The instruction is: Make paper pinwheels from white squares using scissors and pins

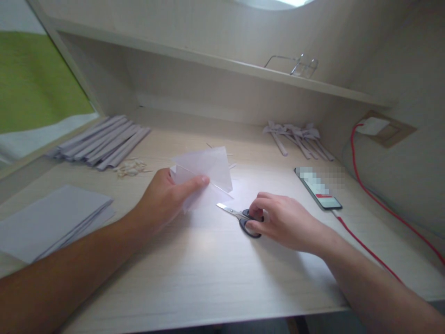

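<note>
My left hand grips a folded sheet of white paper, thumb on top and the other fingers mostly hidden beneath. The paper's edges flare apart above the desk. To its right, my right hand has its thumb and fingers at the black handles of a small pair of scissors. The scissor blades are together and point left towards the paper, apart from it. Thin paper slivers lie behind the folded sheet.
Several rolled paper tubes lie at the back left, beside a heap of small pale strips. White sheets are stacked at left. Tubes with frilled tops lie back right. A phone charges by a red cable.
</note>
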Demonstrator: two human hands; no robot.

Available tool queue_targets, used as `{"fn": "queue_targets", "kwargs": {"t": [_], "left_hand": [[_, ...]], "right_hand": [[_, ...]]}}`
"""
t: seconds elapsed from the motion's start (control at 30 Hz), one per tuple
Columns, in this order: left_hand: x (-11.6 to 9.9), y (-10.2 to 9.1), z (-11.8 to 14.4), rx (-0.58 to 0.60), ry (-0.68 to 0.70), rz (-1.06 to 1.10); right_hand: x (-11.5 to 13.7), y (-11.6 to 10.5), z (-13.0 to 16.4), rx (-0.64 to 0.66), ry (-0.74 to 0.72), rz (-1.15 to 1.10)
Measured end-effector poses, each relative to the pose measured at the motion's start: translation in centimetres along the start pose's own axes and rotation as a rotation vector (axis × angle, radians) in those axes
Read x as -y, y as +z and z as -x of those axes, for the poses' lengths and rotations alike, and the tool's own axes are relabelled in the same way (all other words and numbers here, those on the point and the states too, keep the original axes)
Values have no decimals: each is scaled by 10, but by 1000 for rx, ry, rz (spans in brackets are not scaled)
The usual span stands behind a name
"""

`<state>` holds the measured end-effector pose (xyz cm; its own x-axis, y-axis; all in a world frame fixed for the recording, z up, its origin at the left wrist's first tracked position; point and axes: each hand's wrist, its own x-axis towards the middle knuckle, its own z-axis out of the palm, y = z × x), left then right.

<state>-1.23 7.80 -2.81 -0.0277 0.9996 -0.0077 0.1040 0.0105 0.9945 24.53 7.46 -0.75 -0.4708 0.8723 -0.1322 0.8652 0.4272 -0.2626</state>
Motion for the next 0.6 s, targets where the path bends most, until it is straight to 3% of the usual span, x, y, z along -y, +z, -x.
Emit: {"fn": "queue_targets", "kwargs": {"t": [0.6], "left_hand": [[-2,-2,0,-67,20,-42]], "right_hand": [[1,-5,4,125,135,-24]]}}
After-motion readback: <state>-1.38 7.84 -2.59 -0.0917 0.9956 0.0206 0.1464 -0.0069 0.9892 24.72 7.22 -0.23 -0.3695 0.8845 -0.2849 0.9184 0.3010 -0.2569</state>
